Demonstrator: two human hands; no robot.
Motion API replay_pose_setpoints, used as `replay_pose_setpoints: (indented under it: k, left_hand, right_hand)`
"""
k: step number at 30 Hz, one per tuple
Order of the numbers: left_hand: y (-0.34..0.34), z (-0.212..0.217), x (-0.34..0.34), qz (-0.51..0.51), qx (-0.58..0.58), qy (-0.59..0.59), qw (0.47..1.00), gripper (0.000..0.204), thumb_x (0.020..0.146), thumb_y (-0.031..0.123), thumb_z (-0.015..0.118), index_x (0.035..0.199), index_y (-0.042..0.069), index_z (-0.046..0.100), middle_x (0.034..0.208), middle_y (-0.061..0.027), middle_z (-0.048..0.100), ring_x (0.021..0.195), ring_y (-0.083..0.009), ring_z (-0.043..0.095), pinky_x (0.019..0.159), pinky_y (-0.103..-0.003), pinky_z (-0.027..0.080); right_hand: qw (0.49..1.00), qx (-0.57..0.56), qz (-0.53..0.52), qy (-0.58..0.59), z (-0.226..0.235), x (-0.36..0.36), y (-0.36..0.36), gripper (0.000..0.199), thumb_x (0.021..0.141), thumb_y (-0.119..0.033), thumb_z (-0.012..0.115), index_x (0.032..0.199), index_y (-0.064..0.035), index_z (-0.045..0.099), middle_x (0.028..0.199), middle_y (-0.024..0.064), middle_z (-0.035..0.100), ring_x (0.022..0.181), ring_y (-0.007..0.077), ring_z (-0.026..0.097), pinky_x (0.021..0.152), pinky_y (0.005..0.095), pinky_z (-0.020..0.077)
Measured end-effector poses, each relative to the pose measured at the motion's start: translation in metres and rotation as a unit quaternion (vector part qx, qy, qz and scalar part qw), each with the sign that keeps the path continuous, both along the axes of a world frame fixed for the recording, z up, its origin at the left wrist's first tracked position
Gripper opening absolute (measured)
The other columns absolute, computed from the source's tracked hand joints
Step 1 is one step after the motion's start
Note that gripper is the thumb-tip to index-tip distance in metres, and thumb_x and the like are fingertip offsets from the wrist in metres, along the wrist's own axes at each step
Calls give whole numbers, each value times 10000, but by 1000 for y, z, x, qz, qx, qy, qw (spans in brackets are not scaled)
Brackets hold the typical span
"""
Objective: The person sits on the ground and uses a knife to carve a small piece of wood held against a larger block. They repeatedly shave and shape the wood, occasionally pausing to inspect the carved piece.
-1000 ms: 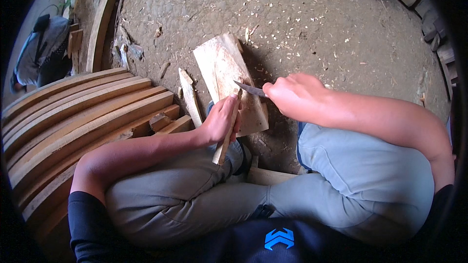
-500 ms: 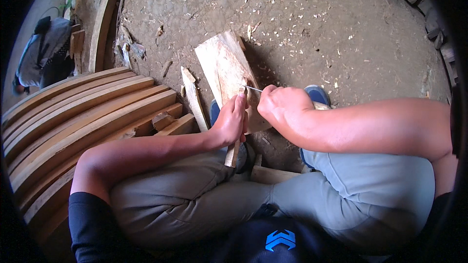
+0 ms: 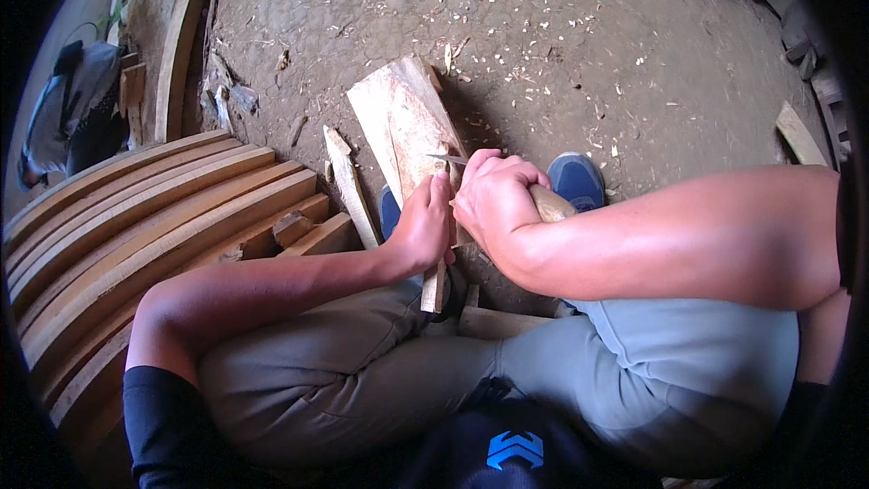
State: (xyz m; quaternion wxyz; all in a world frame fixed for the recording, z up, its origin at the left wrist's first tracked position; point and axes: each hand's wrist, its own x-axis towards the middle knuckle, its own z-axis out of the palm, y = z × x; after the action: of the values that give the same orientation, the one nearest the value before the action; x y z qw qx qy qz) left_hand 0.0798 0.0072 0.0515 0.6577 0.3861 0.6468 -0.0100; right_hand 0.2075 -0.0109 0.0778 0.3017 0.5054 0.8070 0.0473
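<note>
I sit cross-legged on a dirt floor. My left hand [image 3: 424, 225] grips a thin wooden stick [image 3: 434, 288], whose lower end shows below the fist and which stands on a pale wooden block [image 3: 398, 122]. My right hand [image 3: 493, 199] is closed around the wooden handle [image 3: 550, 206] of a knife; its short metal blade [image 3: 449, 159] points left, just above my left hand's fingers. The two hands touch each other over the block. The stick's upper part is hidden by the hands.
Curved wooden planks [image 3: 136, 226] are stacked at my left. A narrow wood splinter [image 3: 353, 190] lies beside the block. Blue shoes [image 3: 576, 177] show under my right arm. Wood chips dot the dirt [image 3: 561, 45]. Dark cloth [image 3: 77, 109] lies far left; scrap boards [image 3: 801, 131] right.
My right hand has drawn the knife left and toward my left hand until the hands touch. My right forearm now lies across my knee; a blue shoe has come into view.
</note>
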Motion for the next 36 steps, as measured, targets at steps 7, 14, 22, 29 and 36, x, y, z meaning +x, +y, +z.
replay_pose_setpoints:
  k: [7, 14, 22, 29, 36]
  left_hand:
    - [0, -11, -16, -21, 1, -62, 998, 461, 1083, 443, 241, 1020, 38, 452, 572, -98, 491, 417, -220, 499, 420, -336, 450]
    - [15, 15, -23, -79, 70, -136, 985, 461, 1079, 465, 269, 1018, 45, 451, 579, -82, 487, 439, -186, 500, 425, -322, 451]
    - [37, 38, -7, -115, 147, -163, 969, 398, 1083, 426, 330, 1037, 47, 440, 585, -63, 504, 459, -173, 521, 459, -320, 466]
    - [42, 49, -4, -154, 223, -75, 960, 365, 1087, 398, 355, 1066, 43, 435, 591, -78, 536, 487, -178, 553, 474, -326, 469]
    - [49, 47, -2, -85, 218, -165, 958, 375, 1094, 394, 321, 1097, 47, 463, 589, -68, 524, 453, -159, 515, 434, -303, 426]
  right_hand:
    - [985, -33, 6, 167, 6, 33, 22, 193, 838, -108, 631, 994, 6, 626, 784, 102, 687, 676, 239, 706, 480, 444, 520]
    - [788, -162, -259, 535, 18, 76, 69, 346, 919, -269, 628, 983, 72, 625, 858, 251, 693, 719, 301, 718, 581, 398, 558]
    - [463, -299, -442, 708, 24, 91, 90, 531, 829, -305, 804, 1156, 20, 542, 817, 66, 658, 464, 29, 447, 378, 213, 347]
    - [457, -300, -416, 727, 21, 83, 90, 556, 861, -187, 790, 1284, 27, 498, 788, 10, 621, 482, 26, 463, 397, 211, 363]
    - [396, -275, -414, 772, 22, 88, 86, 473, 885, -141, 754, 1273, -4, 521, 923, 58, 674, 513, 33, 501, 418, 211, 413]
